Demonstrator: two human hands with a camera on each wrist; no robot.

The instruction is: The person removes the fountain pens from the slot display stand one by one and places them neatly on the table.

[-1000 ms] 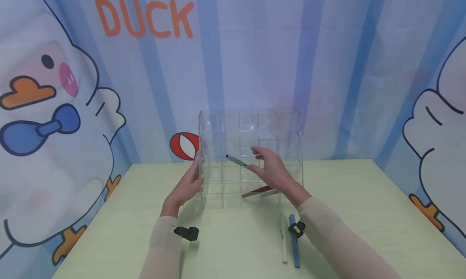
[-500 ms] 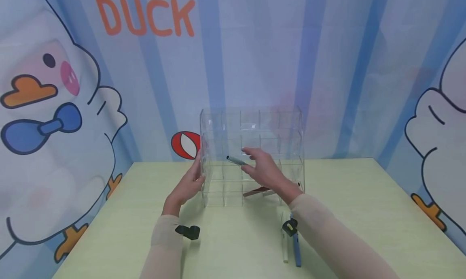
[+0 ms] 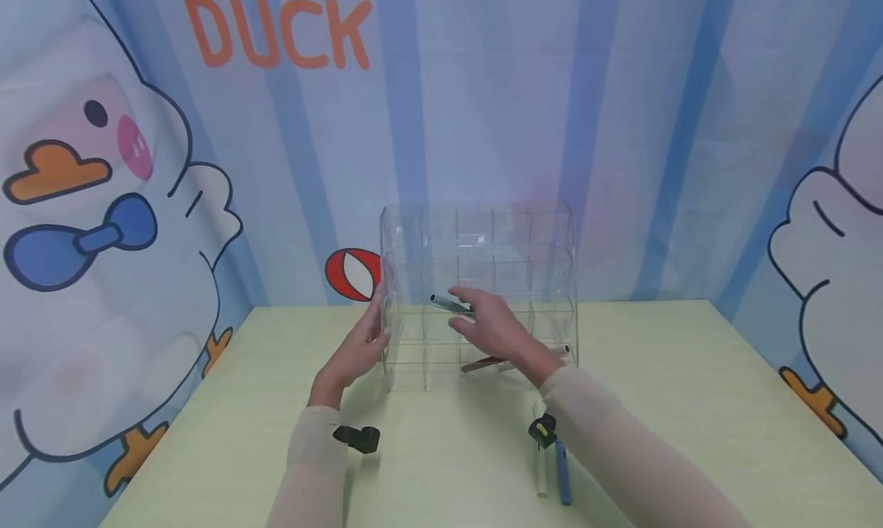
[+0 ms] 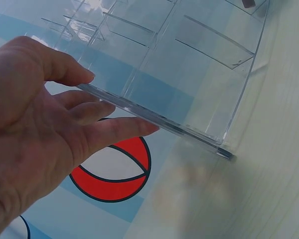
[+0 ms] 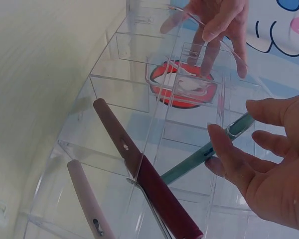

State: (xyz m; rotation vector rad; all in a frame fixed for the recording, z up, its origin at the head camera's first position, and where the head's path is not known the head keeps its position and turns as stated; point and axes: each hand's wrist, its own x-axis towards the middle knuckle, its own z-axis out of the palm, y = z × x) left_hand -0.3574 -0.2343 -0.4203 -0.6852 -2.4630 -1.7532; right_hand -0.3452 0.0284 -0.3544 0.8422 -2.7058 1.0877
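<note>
A clear acrylic rack (image 3: 441, 378) with many compartments stands upright on the table. My left hand (image 3: 355, 355) holds its left side panel, thumb and fingers on either side of the edge. A green pen (image 5: 192, 162) lies slanted at the rack's middle, its dark end towards the upper left in the head view. My right hand (image 3: 493, 329) is around this pen with spread fingers, one fingertip close to the pen's end in the right wrist view. Lower in the rack rest a dark red pen (image 5: 164, 206) with a brownish part and a pale pink pen (image 5: 84, 196).
On the table (image 3: 655, 405) in front of the rack lie a white pen (image 3: 541, 474) and a blue pen (image 3: 564, 478), partly under my right wrist's camera. A printed duck curtain (image 3: 476, 114) hangs directly behind the rack.
My right hand has moved left along the green pen, its fingers now either side of it. The pen has hardly shifted. My left hand stays on the rack.
</note>
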